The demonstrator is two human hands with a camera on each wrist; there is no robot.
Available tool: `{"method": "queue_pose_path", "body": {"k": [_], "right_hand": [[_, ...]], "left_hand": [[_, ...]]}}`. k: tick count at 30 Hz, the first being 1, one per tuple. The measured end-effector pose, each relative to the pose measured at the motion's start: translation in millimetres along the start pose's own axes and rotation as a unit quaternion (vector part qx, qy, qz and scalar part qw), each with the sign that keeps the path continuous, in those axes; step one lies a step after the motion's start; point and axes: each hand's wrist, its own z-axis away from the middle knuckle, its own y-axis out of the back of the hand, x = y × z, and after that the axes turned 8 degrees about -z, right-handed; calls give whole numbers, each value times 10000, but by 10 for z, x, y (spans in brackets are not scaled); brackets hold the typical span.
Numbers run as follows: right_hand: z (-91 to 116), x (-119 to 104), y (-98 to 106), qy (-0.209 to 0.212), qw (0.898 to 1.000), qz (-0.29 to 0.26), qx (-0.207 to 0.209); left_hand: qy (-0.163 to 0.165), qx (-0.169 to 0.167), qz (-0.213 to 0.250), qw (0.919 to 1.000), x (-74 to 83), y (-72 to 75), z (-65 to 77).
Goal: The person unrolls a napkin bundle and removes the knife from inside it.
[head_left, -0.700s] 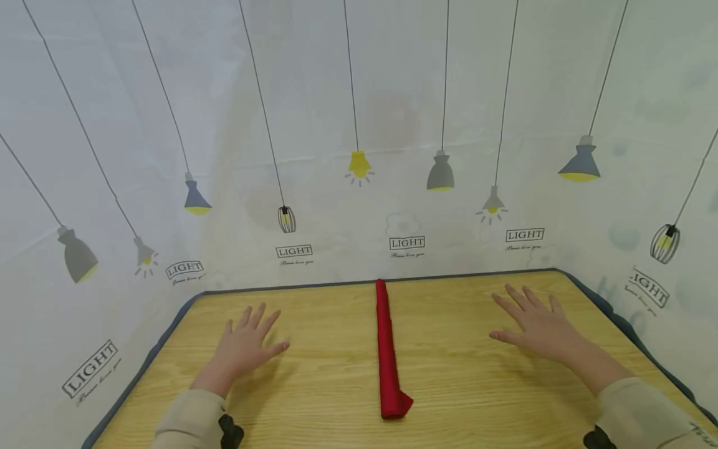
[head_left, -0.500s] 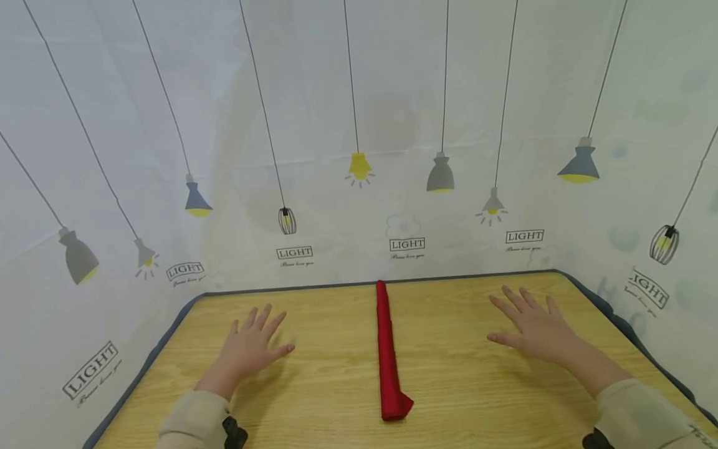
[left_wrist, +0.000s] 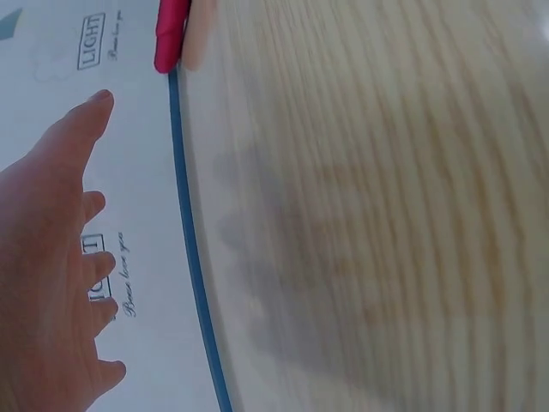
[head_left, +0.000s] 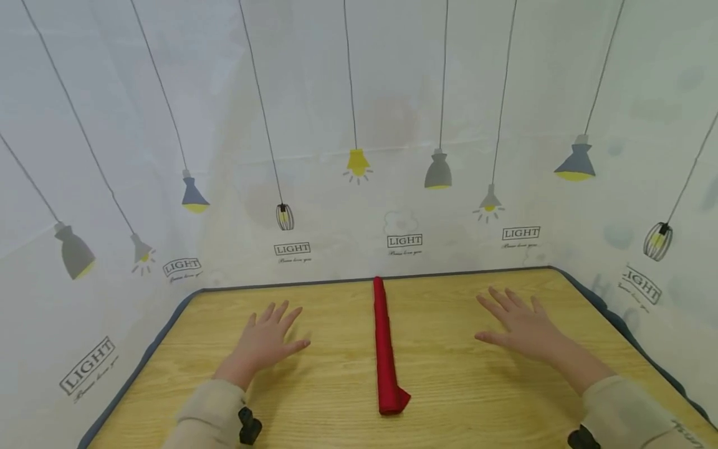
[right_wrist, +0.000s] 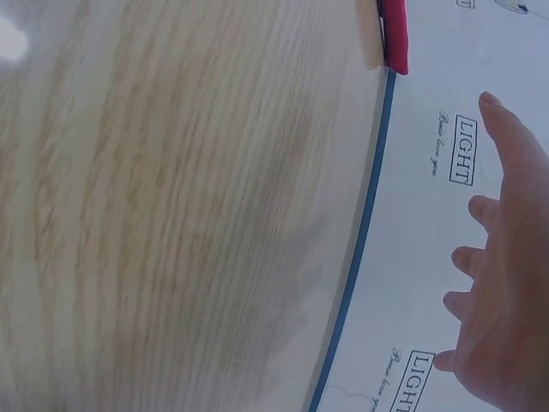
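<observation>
A long red roll of cloth (head_left: 384, 349) lies on the wooden table (head_left: 437, 374), running from the far edge toward the near side. At its near end a small corner of fabric sticks out to the right. To the left of the roll, my left hand (head_left: 268, 340) is held over the table with fingers spread, holding nothing. On the other side, my right hand (head_left: 521, 327) hovers likewise, fingers apart and nothing in it. Both wrist views catch only one end of the red roll, at the top, beyond the thumb of the left hand (left_wrist: 51, 257) and of the right hand (right_wrist: 510, 266).
White sheeting (head_left: 314, 112) printed with hanging lamps and LIGHT labels rises behind the table and along both sides. A dark blue edging (head_left: 611, 318) borders the tabletop. Beige sleeves with black wrist devices (head_left: 249, 426) cover the forearms.
Both hands have drifted inward toward the red roll, the left one moving right and the right one moving left. The roll lies still on the table.
</observation>
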Motion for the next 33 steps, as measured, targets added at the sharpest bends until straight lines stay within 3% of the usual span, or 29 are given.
{"method": "queue_pose_path", "body": {"k": [14, 28, 33], "right_hand": [[-83, -282, -151, 363, 9992, -178, -61], [-150, -538, -292, 718, 9967, -343, -190], [-178, -638, -376, 840, 9950, -425, -337]], "left_hand": [[-315, -225, -260, 9989, 395, 91, -163], [-665, -232, -340, 9969, 671, 208, -299], [-876, -260, -448, 9948, 731, 174, -349]]}}
